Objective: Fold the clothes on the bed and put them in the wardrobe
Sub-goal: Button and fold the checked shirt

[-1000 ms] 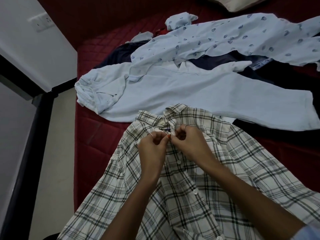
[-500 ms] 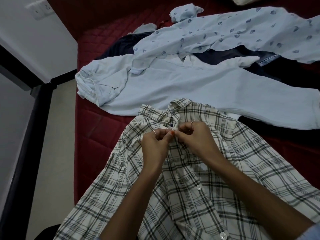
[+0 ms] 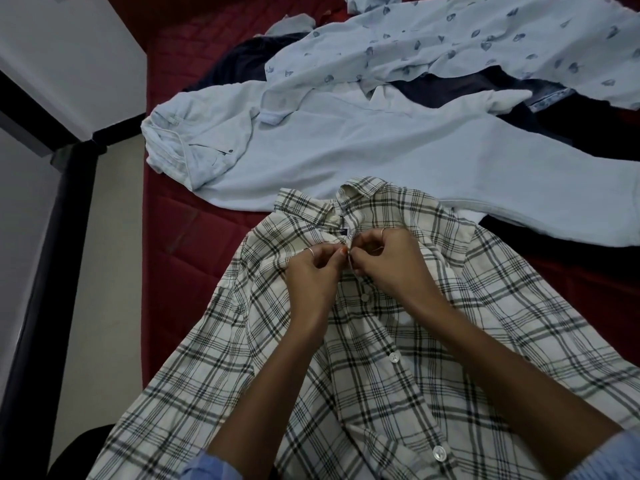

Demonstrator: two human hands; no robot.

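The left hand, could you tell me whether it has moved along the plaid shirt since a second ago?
No: the left hand still pinches the plaid shirt just below its collar.

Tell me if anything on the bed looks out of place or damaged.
Nothing looks damaged. The pale blue trousers and printed shirt lie rumpled and overlapping, unfolded, while both hands pinch the plaid shirt placket.

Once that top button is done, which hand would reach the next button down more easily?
Probably the right hand: the next button on the plaid shirt sits just below its fingers, while the left hand pinches the opposite edge.
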